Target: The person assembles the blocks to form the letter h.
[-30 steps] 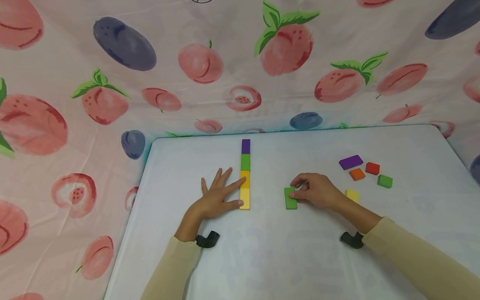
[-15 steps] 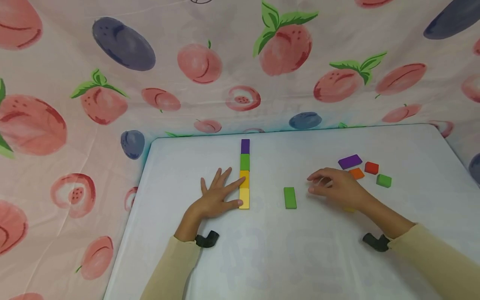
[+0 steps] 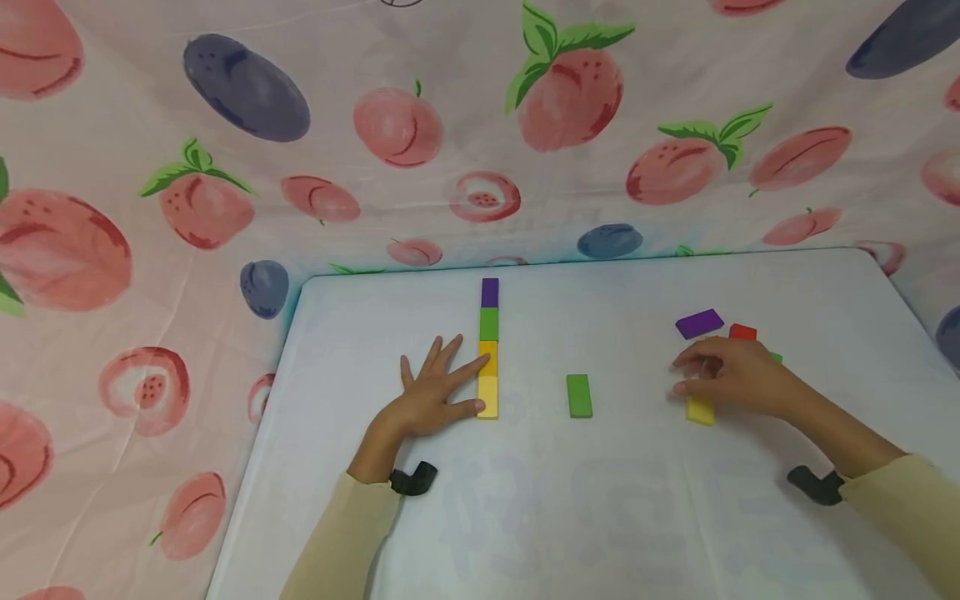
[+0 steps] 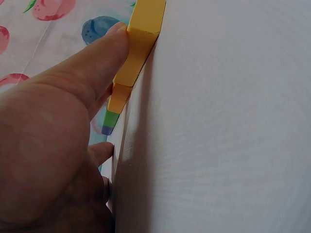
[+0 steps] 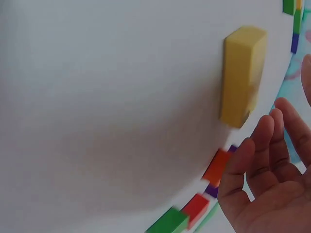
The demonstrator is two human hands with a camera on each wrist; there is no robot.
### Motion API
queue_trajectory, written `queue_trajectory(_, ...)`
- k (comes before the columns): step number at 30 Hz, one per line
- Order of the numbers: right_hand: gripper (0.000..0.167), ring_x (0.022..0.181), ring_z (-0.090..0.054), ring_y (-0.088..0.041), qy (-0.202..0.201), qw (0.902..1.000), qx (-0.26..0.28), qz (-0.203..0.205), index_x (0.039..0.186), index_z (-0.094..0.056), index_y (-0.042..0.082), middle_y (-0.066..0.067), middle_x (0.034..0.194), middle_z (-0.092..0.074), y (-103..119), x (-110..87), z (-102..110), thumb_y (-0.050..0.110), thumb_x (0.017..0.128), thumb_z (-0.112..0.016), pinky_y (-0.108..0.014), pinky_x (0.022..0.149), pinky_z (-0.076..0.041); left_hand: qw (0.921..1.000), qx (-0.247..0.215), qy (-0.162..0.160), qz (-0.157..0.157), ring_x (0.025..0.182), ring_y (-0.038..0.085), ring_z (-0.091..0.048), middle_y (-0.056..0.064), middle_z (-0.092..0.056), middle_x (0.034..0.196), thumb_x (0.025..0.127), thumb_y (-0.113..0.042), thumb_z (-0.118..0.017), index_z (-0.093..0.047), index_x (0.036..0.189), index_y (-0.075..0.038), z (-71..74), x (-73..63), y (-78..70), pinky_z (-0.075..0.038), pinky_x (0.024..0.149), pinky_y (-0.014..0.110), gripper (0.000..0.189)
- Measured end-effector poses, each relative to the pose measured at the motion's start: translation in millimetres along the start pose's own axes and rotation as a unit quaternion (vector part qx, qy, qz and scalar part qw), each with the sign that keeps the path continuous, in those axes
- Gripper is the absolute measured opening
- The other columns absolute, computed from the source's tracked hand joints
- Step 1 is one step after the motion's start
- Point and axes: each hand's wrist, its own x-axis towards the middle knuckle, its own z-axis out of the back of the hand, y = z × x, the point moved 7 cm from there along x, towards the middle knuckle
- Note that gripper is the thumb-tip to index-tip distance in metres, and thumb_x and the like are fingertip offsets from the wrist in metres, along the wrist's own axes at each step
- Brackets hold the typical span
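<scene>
A straight column of blocks runs away from me: a purple block (image 3: pixel 490 292), a green block (image 3: pixel 489 324), an orange-yellow block (image 3: pixel 488 358) and a yellow block (image 3: pixel 488 397) nearest. My left hand (image 3: pixel 429 396) lies spread beside it, its index fingertip on the orange-yellow block and its thumb on the yellow one. To the right of the column a longer green block (image 3: pixel 579 396) lies alone. My right hand (image 3: pixel 738 375) hovers over the loose blocks with bent, parted fingers, holding nothing. Just below it is a loose yellow block (image 5: pixel 243 77).
Around the right hand lie a loose purple block (image 3: pixel 700 323), a red block (image 5: pixel 196 208), an orange block (image 5: pixel 216 166) and a small green block (image 5: pixel 169 222). The white table (image 3: pixel 525 517) ends at a fruit-printed cloth (image 3: pixel 420 50) behind.
My right hand has let go of the longer green block and moved right, over the loose blocks. The left hand and the column have stayed in place.
</scene>
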Motion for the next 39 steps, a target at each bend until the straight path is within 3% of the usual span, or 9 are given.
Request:
queue_trajectory(6, 0.050, 0.082, -0.054, -0.011, -0.001, 0.9995, -0.022, -0.023, 0.109, -0.076, 0.017, 0.005, 0.091, -0.064, -20.3, -8.6, 3.2, 0.052, 0.076, -0.087, -0.021, 0.067, -0.046, 1.0000, -0.003, -0.003, -0.001, 0.159, 0.030, 0.017, 0.000, 0.002, 0.174, 0.095, -0.062, -0.059, -0.030, 0.158, -0.047, 0.1, -0.2, -0.5, 0.023, 0.111, 0.075, 0.071)
queue_trajectory(15, 0.064, 0.087, -0.056, -0.017, 0.031, 0.9975, -0.007, -0.063, 0.114, -0.075, 0.014, 0.003, 0.094, -0.066, -35.8, -13.0, -8.3, 0.060, 0.070, -0.087, -0.022, 0.064, -0.047, 1.0000, -0.002, 0.001, 0.004, 0.159, 0.030, 0.018, -0.001, 0.003, 0.174, 0.095, -0.062, -0.059, -0.029, 0.158, -0.047, 0.3, -0.4, -0.3, 0.024, 0.111, 0.074, 0.071)
queue_trajectory(27, 0.063, 0.074, -0.053, -0.013, 0.025, 0.9986, -0.016, -0.044, 0.113, -0.074, 0.010, 0.005, 0.082, -0.060, -33.2, -16.7, -10.4, 0.049, 0.067, -0.093, -0.022, 0.059, -0.045, 1.0000, 0.005, 0.002, -0.002, 0.159, 0.032, 0.017, 0.002, 0.003, 0.174, 0.096, -0.060, -0.059, -0.029, 0.159, -0.045, 0.9, -1.4, -2.2, 0.022, 0.110, 0.077, 0.072)
queue_trajectory(39, 0.062, 0.085, -0.058, -0.017, 0.033, 0.9976, 0.002, -0.062, 0.112, -0.071, 0.011, 0.003, 0.086, -0.064, -31.2, -15.2, -11.3, 0.048, 0.068, -0.093, -0.023, 0.065, -0.049, 1.0000, 0.006, 0.001, -0.003, 0.159, 0.033, 0.016, 0.002, 0.002, 0.174, 0.096, -0.060, -0.060, -0.030, 0.159, -0.044, 1.4, -2.2, -2.5, 0.021, 0.110, 0.077, 0.072)
